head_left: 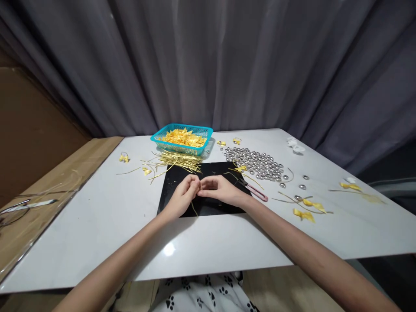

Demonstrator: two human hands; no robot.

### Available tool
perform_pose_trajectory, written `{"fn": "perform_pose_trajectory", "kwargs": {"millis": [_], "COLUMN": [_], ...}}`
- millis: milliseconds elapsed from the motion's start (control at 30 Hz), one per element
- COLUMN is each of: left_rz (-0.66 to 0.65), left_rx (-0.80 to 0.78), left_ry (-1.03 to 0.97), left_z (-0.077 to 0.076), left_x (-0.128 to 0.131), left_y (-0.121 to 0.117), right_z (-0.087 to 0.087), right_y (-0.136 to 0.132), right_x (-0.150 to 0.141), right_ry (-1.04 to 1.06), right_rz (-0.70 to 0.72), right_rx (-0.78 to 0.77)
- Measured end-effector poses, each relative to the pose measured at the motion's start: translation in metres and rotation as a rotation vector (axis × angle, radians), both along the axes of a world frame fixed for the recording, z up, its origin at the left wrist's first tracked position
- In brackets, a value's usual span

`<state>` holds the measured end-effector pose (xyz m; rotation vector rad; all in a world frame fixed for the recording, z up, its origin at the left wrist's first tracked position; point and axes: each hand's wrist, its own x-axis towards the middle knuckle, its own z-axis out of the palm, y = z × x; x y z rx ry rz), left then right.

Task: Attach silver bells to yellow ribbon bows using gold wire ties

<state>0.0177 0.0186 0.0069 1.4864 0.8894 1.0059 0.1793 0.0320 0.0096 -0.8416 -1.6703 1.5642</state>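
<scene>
Grey curtains (208, 65) in deep folds across the top of the frame, above a white table (97, 216) with a brown surface (65, 177) along its left side. At centre, on the table, a black mat (211, 209) under both hands. Left hand (183, 196) and right hand (219, 190) fingertip to fingertip, each in a narrow pinch, with a rounded gap between right thumb and fingers; contents of both pinches too hidden to tell. Just below the left hand, over the mat, a gold strand (194, 209), whether gripped or not impossible to say. Beyond the hands, a bundle of gold strands (180, 160) partly over the mat's far edge, and behind that a turquoise basket (156, 138) with a heap of yellow bows (183, 138). Right of centre, a spread of silvery pieces (256, 162), with pink-handled snips (258, 193) angled across the mat's right edge. Towards the right of the frame, loose yellow bows (303, 215) among thin strands; farther back, crumpled white material (295, 146). At bottom centre, paw-print cloth (201, 294).
</scene>
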Motion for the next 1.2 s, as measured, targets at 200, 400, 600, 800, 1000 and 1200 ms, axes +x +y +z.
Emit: {"fn": "perform_pose_trajectory", "kwargs": {"millis": [200, 400, 600, 800, 1000, 1200], "left_rz": [0.038, 0.17, 0.038, -0.071, -0.045, 0.043], "left_rx": [0.053, 0.192, 0.229, 0.23, 0.196, 0.033], "left_ry": [0.082, 0.419, 0.602, 0.827, 0.748, 0.355], "left_z": [0.002, 0.003, 0.005, 0.012, 0.02, 0.023], "left_x": [0.0, -0.011, -0.019, -0.028, -0.04, -0.033], "left_y": [-0.006, -0.006, 0.0, 0.006, 0.012, 0.007], "right_z": [-0.004, 0.002, 0.013, 0.013, 0.016, 0.014], "right_y": [-0.01, -0.014, -0.008, 0.003, 0.006, 0.006], "right_x": [-0.001, 0.003, 0.029, 0.053, 0.068, 0.066], "right_ry": [0.145, 0.258, 0.015, -0.428, -0.639, -0.704], "right_rz": [-0.032, -0.063, -0.034, -0.122, -0.202, -0.204], "right_rx": [-0.221, -0.273, -0.128, 0.191, 0.386, 0.452]}}
